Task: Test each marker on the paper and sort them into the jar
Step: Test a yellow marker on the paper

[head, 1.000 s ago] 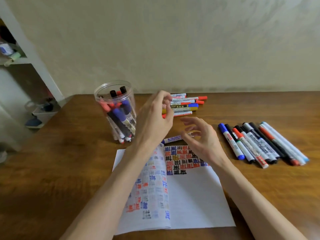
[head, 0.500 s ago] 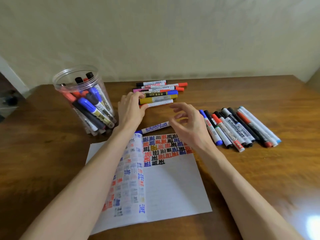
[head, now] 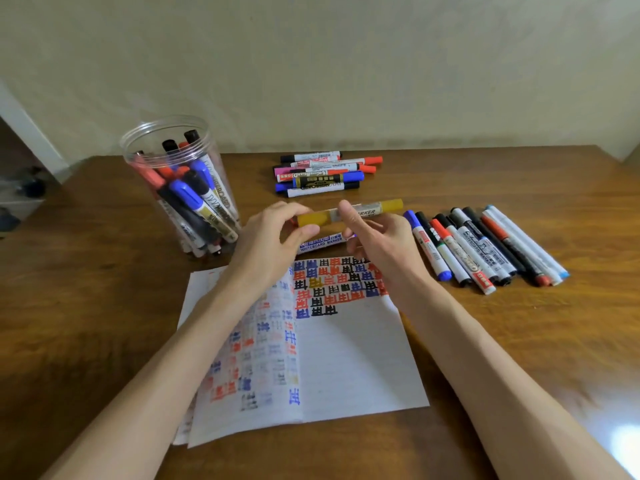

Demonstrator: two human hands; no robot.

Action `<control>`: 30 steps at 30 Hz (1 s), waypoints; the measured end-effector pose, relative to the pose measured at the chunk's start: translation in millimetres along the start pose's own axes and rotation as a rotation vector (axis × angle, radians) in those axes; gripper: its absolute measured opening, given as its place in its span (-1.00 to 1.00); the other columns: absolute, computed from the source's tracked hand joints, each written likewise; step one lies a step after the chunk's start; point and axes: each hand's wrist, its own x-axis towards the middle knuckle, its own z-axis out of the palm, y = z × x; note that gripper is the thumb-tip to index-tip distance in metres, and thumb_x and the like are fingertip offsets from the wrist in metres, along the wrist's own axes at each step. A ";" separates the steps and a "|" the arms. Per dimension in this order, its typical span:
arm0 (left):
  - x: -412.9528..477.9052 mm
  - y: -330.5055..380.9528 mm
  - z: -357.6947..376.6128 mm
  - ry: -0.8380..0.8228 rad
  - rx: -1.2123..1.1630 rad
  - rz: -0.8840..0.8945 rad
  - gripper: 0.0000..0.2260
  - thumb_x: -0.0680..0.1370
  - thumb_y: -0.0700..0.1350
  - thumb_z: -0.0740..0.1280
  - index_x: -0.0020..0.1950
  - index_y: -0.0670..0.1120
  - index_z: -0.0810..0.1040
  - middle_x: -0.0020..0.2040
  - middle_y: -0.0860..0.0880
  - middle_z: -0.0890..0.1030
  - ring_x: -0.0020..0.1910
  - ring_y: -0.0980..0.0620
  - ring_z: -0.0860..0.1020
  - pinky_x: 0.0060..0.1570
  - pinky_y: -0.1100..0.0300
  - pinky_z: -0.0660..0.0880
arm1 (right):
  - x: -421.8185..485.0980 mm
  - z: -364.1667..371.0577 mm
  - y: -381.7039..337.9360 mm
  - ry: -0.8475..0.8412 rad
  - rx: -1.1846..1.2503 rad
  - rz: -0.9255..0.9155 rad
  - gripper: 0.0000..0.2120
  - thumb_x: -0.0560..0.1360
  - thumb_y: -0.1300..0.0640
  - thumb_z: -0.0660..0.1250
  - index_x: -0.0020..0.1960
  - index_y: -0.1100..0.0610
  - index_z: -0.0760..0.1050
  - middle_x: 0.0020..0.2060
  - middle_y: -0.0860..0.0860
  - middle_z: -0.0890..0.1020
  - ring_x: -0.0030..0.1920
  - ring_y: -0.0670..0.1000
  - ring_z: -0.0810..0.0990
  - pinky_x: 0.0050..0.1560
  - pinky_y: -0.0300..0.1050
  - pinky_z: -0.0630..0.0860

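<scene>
A yellow marker (head: 377, 210) is held level above the table, between both hands. My left hand (head: 266, 244) pinches its yellow cap end. My right hand (head: 377, 237) grips the white barrel near the middle. Below them lies a white whiteboard marker (head: 320, 242) at the top edge of the paper (head: 349, 355), which carries rows of black, red, blue and yellow test marks. The clear plastic jar (head: 180, 185) stands at the left, holding several markers upright.
A pile of several markers (head: 322, 174) lies at the back of the wooden table (head: 86, 306). A row of several markers (head: 485, 247) lies at the right. A white shelf frame (head: 31, 133) stands beyond the table's left edge.
My left hand has lifted the yellow marker from the back pile and brought it toward me. My right hand has closed on its barrel. The camera has turned a little.
</scene>
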 end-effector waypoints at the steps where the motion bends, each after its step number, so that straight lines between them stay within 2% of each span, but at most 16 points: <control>1: -7.9 1.9 -1.1 -0.032 0.005 0.002 -0.75 0.63 0.01 0.38 0.28 -0.02 0.62 0.11 0.10 0.62 0.08 0.14 0.56 -0.04 0.38 0.39 | -3.1 2.5 -1.3 -0.016 0.028 0.015 -0.66 0.53 -0.23 0.46 -0.13 0.06 0.67 -0.28 0.01 0.70 -0.24 -0.01 0.65 -0.08 -0.06 0.63; 4: -24.6 5.4 -3.0 -0.101 0.016 0.022 -0.75 0.65 0.05 0.32 0.27 -0.02 0.58 0.07 0.12 0.60 0.02 0.18 0.57 -0.09 0.34 0.45 | -9.0 9.7 -2.5 -0.054 -0.007 -0.025 -0.65 0.56 -0.19 0.44 -0.15 0.10 0.66 -0.26 0.05 0.73 -0.25 0.00 0.67 -0.03 -0.03 0.65; 6: -29.5 8.0 -4.4 -0.133 0.072 0.011 -0.79 0.68 0.05 0.27 0.19 -0.05 0.57 -0.03 0.10 0.59 -0.09 0.18 0.57 -0.22 0.35 0.38 | -11.0 12.4 -2.6 -0.091 -0.024 -0.044 -0.63 0.59 -0.16 0.42 -0.10 0.16 0.68 -0.21 0.09 0.75 -0.24 0.01 0.68 0.01 0.02 0.67; 9: -32.2 11.5 -6.3 -0.162 0.117 -0.023 -0.80 0.72 0.05 0.19 0.10 -0.03 0.52 -0.16 0.10 0.57 -0.18 0.12 0.56 -0.27 0.18 0.40 | -8.7 10.7 -2.2 -0.134 -0.003 -0.055 -0.60 0.62 -0.10 0.42 -0.05 0.28 0.67 -0.19 0.15 0.75 -0.23 0.06 0.68 0.01 0.07 0.66; 13: -37.4 12.7 -6.2 -0.188 0.002 -0.017 -0.80 0.73 0.07 0.16 -0.04 0.06 0.44 -0.33 0.08 0.54 -0.34 0.10 0.53 -0.34 0.10 0.38 | -6.2 5.4 -3.5 -0.169 0.014 -0.093 -0.62 0.63 -0.04 0.41 -0.03 0.31 0.67 -0.22 0.17 0.73 -0.24 0.10 0.67 -0.04 0.02 0.63; 15: -38.7 11.8 -8.9 -0.225 -0.070 -0.018 -0.77 0.73 0.08 0.15 -0.09 0.07 0.44 -0.34 0.02 0.56 -0.35 0.05 0.54 -0.35 0.01 0.43 | -6.0 4.6 -4.5 -0.186 -0.004 -0.101 -0.63 0.63 -0.04 0.41 -0.02 0.30 0.69 -0.21 0.18 0.73 -0.22 0.11 0.67 -0.02 0.02 0.63; 18: -37.5 9.2 -16.1 -0.292 -0.195 -0.035 -0.74 0.72 0.08 0.17 -0.08 0.02 0.50 -0.29 -0.04 0.58 -0.29 -0.04 0.56 -0.24 -0.14 0.51 | -6.0 4.7 -6.8 -0.214 -0.020 -0.127 -0.64 0.64 -0.04 0.40 -0.02 0.28 0.70 -0.19 0.21 0.73 -0.21 0.14 0.67 -0.01 0.04 0.63; 20: -36.6 8.6 -19.7 -0.331 -0.266 -0.036 -0.75 0.72 0.07 0.18 -0.08 0.01 0.51 -0.32 0.07 0.56 -0.33 0.11 0.54 -0.26 0.01 0.52 | -7.3 4.4 -9.2 -0.234 -0.029 -0.151 -0.65 0.65 -0.02 0.39 -0.02 0.28 0.70 -0.18 0.22 0.73 -0.20 0.14 0.68 -0.03 0.02 0.63; 22: -36.1 11.0 -22.2 -0.371 -0.376 -0.061 -0.78 0.72 0.00 0.20 -0.07 -0.02 0.52 -0.35 0.21 0.55 -0.31 0.25 0.55 -0.29 0.34 0.47 | -9.5 2.3 -11.8 -0.255 -0.044 -0.181 -0.66 0.67 0.00 0.37 -0.02 0.29 0.69 -0.19 0.20 0.73 -0.20 0.13 0.67 -0.03 -0.01 0.63; 23: -35.5 11.3 -23.3 -0.391 -0.433 -0.080 -0.78 0.72 -0.03 0.20 -0.05 -0.06 0.53 -0.35 0.22 0.54 -0.32 0.26 0.55 -0.29 0.40 0.45 | -10.6 0.9 -12.7 -0.266 -0.050 -0.194 -0.66 0.67 0.01 0.36 -0.01 0.30 0.68 -0.19 0.19 0.72 -0.19 0.14 0.67 -0.02 -0.02 0.64; 27: -36.3 7.1 -30.6 -0.490 -0.642 -0.154 -0.76 0.69 0.04 0.23 0.04 -0.11 0.56 -0.24 -0.02 0.40 -0.33 0.14 0.36 -0.35 0.31 0.32 | -13.0 -1.5 -15.7 -0.317 -0.053 -0.230 -0.66 0.70 0.03 0.32 0.00 0.31 0.64 -0.18 0.20 0.68 -0.17 0.14 0.65 -0.03 -0.05 0.60; 30: -35.7 5.5 -32.2 -0.558 -0.762 -0.242 -0.77 0.70 0.03 0.24 0.10 -0.11 0.56 -0.25 0.02 0.40 -0.35 0.16 0.33 -0.37 0.33 0.31 | -13.3 -2.7 -18.6 -0.340 -0.050 -0.245 -0.68 0.70 0.03 0.31 -0.02 0.28 0.64 -0.13 0.30 0.69 -0.13 0.29 0.66 -0.04 -0.03 0.57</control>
